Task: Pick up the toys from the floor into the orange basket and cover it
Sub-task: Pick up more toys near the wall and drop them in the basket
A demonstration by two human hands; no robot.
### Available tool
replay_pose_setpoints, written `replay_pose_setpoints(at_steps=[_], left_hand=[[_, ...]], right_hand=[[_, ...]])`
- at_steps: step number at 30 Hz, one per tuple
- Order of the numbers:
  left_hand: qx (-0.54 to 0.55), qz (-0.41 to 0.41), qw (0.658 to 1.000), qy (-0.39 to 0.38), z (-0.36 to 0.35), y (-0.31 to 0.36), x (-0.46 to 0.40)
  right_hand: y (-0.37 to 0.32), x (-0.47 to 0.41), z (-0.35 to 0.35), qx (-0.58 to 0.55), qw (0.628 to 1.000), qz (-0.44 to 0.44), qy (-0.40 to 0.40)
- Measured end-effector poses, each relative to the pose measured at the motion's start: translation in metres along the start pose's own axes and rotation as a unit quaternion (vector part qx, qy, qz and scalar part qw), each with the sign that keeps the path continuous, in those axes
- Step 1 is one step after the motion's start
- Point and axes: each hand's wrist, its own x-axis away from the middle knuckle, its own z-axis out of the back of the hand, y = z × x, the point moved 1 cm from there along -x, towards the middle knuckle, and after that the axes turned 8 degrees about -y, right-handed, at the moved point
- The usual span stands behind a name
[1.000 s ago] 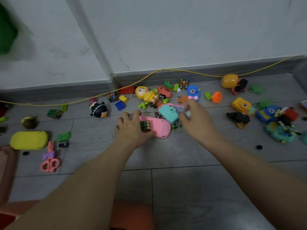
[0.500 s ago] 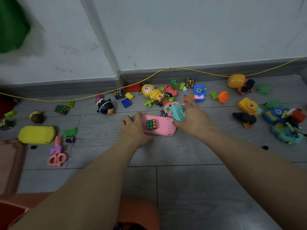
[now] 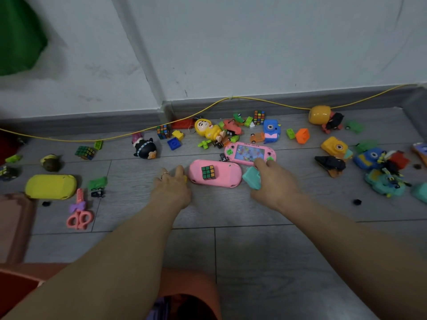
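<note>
Head-camera view showed both forearms stretched over grey plank flooring toward a scatter of small plastic toys along the skirting board. The left hand [image 3: 172, 188], a ring on one finger, lay with loosely bent fingers beside the left end of a pink oval plastic game case [image 3: 215, 173] lying face down, a small multicoloured puzzle cube [image 3: 208, 172] sitting on it; something yellow peeked out by the fingertips, but whether it was pinched I could not tell. The right hand [image 3: 272, 181] curled round a teal plastic toy [image 3: 252, 179], its fingertips reaching toward a pink handheld water game with a screen [image 3: 250, 153] at one o'clock from the case. The orange basket [image 3: 189, 287] sat at six o'clock, at the frame's bottom edge between the arms, only its rim visible; a reddish panel at nine o'clock may have been its cover, though that was unclear. To do this step well, I judged, the left hand should slide under the case and keep it level so the cube rides along, or take the cube first. The right hand should not overload: the teal toy could slip if the water game were added.
</note>
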Motion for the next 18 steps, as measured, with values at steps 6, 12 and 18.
replay_pose_setpoints(at_steps=[6,12,18], left_hand=[[0.062,0.013,0.998,-0.031,0.005,0.004,0.009],[0.274,0.016,0.962,0.0,0.014,0.006,0.005],[0.384,-0.035,0.923,0.008,0.034,0.025,0.01]], right_hand=[[0.0,0.006,-0.002,-0.049,0.997,-0.037,-0.044],[0.004,0.01,0.001,-0.265,0.96,-0.081,-0.035],[-0.005,0.005,0.019,-0.547,0.826,-0.113,-0.072]])
